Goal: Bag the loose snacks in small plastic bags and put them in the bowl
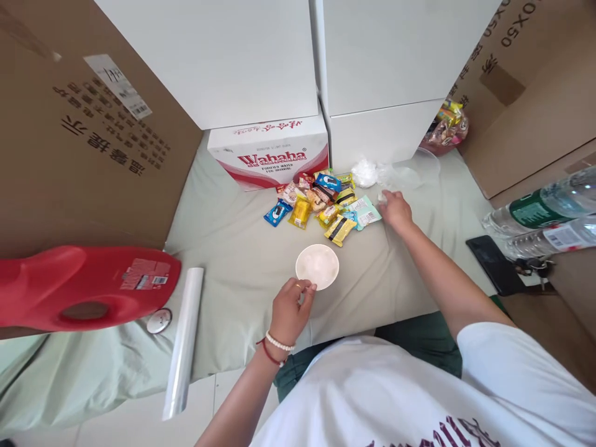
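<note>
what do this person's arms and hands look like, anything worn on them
The left hand wears a gold-coloured ring, a pale bead bracelet and a red cord. The right hand shows no jewellery; the right arm has a short white sleeve. Neither hand is gloved.

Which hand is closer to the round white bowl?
Left. The left hand touches the near rim of the round white bowl; the right hand is farther away, beyond it rightward, beside the flat pale-green packet.
</note>
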A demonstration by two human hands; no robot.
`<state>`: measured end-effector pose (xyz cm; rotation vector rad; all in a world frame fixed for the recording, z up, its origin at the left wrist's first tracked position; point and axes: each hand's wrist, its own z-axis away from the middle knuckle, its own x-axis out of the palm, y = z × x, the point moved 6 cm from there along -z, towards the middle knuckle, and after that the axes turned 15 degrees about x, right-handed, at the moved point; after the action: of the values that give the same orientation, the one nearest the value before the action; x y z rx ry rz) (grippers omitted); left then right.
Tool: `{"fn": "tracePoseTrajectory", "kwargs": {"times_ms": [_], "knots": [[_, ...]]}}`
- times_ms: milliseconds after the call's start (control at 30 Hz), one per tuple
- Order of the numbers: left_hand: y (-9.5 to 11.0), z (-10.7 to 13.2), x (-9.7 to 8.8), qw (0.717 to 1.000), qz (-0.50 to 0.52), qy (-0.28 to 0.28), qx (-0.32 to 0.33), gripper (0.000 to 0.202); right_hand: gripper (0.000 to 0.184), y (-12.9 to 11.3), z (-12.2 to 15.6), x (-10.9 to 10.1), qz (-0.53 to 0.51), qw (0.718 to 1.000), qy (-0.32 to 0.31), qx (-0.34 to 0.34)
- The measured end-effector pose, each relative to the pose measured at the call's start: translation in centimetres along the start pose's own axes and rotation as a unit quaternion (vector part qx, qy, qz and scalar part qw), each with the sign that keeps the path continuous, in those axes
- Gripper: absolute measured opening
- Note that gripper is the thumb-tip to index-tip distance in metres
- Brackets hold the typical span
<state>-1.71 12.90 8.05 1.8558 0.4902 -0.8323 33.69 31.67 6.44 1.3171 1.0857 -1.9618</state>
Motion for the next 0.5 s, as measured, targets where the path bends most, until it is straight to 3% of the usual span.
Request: {"fn": "tracePoseTrajectory", "kwargs": {"times_ms": [67,133,200,233,300,333,433,500], "knots": [[-0.2,-0.2,0.2,1.000,0.006,0.009,-0.003,0.026,0.044,0.3,-0.2,-0.2,-0.007,1.000,-0.001,-0.001],[-0.3,-0.5,0.5,1.000,0.017,0.014,-0.005,0.023,0.041,-0.6,2.1,-1.9,-0.065,0.995,0.056,-0.046],[-0.3,-0.7,0.9,1.000,0.022,0.020,-0.005,0.022,0.038,-2.9,6.7,-3.8,-0.125,0.975,0.079,-0.168],[-0.2,-0.8,1.1,1.000,0.023,0.021,-0.005,0.022,0.036,-4.4,9.6,-4.1,-0.125,0.958,0.047,-0.253],[0.1,-1.1,1.5,0.999,0.024,0.022,-0.001,0.021,0.030,-7.3,15.5,-2.6,-0.027,0.914,-0.091,-0.395],[0.3,-1.3,1.7,0.999,0.024,0.024,0.001,0.020,0.033,-8.2,17.7,-1.3,0.050,0.894,-0.147,-0.420],[0.7,-1.6,2.4,0.999,0.028,0.037,0.001,0.022,0.052,-9.8,20.3,2.6,0.233,0.868,-0.222,-0.378],[0.5,-1.6,3.0,0.999,0.031,0.044,-0.009,0.031,0.045,-11.0,20.0,4.5,0.259,0.870,-0.233,-0.350]]}}
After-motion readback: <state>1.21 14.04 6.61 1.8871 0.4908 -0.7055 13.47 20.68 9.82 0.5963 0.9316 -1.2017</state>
